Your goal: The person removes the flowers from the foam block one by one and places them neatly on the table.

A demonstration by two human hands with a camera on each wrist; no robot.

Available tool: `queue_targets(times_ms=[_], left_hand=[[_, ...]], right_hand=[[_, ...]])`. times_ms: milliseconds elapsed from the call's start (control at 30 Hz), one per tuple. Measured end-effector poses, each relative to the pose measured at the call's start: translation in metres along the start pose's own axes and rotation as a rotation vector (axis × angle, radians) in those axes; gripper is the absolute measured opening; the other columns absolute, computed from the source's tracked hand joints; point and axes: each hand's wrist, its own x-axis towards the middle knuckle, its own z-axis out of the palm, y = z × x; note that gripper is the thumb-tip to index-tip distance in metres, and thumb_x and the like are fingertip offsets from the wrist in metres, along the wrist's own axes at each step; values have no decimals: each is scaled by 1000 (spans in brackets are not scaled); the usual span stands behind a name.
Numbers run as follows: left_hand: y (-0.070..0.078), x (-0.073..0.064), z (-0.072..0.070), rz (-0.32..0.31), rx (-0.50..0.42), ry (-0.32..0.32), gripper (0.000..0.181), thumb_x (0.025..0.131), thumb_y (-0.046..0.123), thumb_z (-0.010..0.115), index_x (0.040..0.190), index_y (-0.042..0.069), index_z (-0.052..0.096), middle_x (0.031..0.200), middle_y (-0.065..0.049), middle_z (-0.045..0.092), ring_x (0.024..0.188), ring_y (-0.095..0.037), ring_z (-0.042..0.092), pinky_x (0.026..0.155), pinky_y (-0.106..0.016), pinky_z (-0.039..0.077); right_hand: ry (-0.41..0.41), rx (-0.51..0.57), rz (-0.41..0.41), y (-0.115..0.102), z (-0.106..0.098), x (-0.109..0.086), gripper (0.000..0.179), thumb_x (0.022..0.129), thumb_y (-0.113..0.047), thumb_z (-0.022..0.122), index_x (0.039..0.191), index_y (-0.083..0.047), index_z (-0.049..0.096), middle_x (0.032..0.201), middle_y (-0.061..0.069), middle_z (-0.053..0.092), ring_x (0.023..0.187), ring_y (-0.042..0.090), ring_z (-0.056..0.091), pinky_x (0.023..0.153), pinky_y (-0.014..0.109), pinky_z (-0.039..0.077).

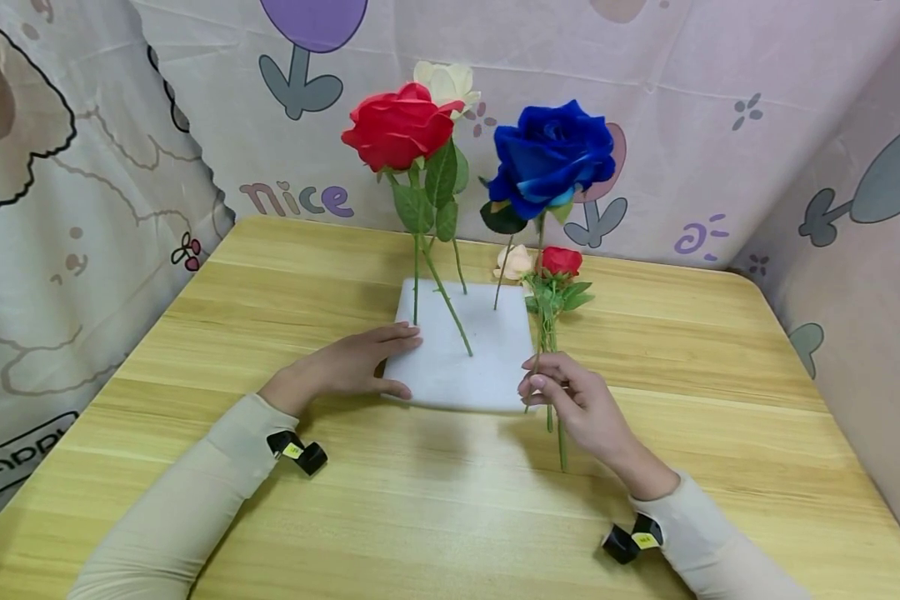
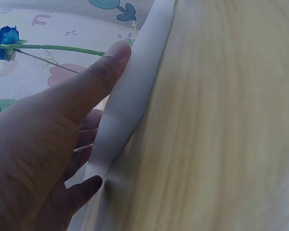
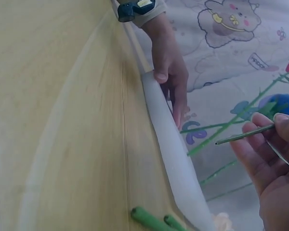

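My right hand (image 1: 573, 400) pinches the green stem (image 3: 245, 134) of a large blue rose (image 1: 551, 158) between thumb and fingertips, its bloom high above. The stem's cut end juts past the fingers near the right edge of a white foam block (image 1: 487, 379). At the block's left side my left hand (image 1: 356, 362) rests with fingers extended over the top and thumb (image 2: 118, 53) by the front edge. Several stems stand in the block, some leaning. Above them are a red rose (image 1: 401, 129) and, partly hidden behind it, a cream-white flower (image 1: 450, 83).
Right of the block lie a smaller red rose (image 1: 561, 262) and a pale peach flower (image 1: 515, 262), their stems running under my right hand toward the front. The wooden table (image 1: 420, 533) meets a printed cloth (image 1: 660, 100) at the back and sides.
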Motion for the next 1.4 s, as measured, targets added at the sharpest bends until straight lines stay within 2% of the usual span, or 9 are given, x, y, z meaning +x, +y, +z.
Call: queue_targets(times_ms=[433, 833, 1033, 1200, 1400], left_hand=[[1, 0, -2, -8, -7, -12, 91, 83, 60, 67, 149, 5, 40, 158, -9, 29, 145, -29, 25, 115, -43, 26], [2, -1, -3, -14, -13, -11, 91, 82, 61, 67, 149, 6, 40, 158, -8, 30, 144, -30, 26, 115, -42, 26], [2, -1, -2, -19, -15, -16, 91, 82, 61, 67, 150, 6, 40, 158, -8, 29, 144, -30, 26, 115, -42, 26], [2, 0, -2, -16, -15, -16, 90, 83, 60, 68, 150, 6, 40, 158, -9, 29, 144, -30, 26, 115, -43, 26], [2, -1, -2, -21, -16, -17, 90, 83, 60, 67, 150, 6, 39, 158, -9, 29, 144, -30, 25, 116, -42, 26]], right_hand=[[89, -20, -42, 4, -12, -9, 16, 97, 12, 49, 111, 9, 58, 92, 21, 67, 85, 20, 68, 73, 32, 59], [137, -16, -41, 10, -24, -18, 14, 96, 13, 49, 108, 11, 56, 94, 26, 65, 88, 21, 68, 76, 33, 58], [158, -16, -2, 11, -27, -24, 11, 96, 12, 52, 104, 8, 57, 94, 28, 63, 85, 30, 68, 74, 35, 58], [187, -35, 36, 12, -27, -28, 10, 95, 11, 54, 105, 10, 56, 96, 27, 63, 84, 24, 68, 71, 35, 59], [186, -55, 65, 14, -30, -33, 13, 93, 12, 57, 106, 14, 55, 89, 20, 65, 78, 24, 67, 66, 37, 59]])
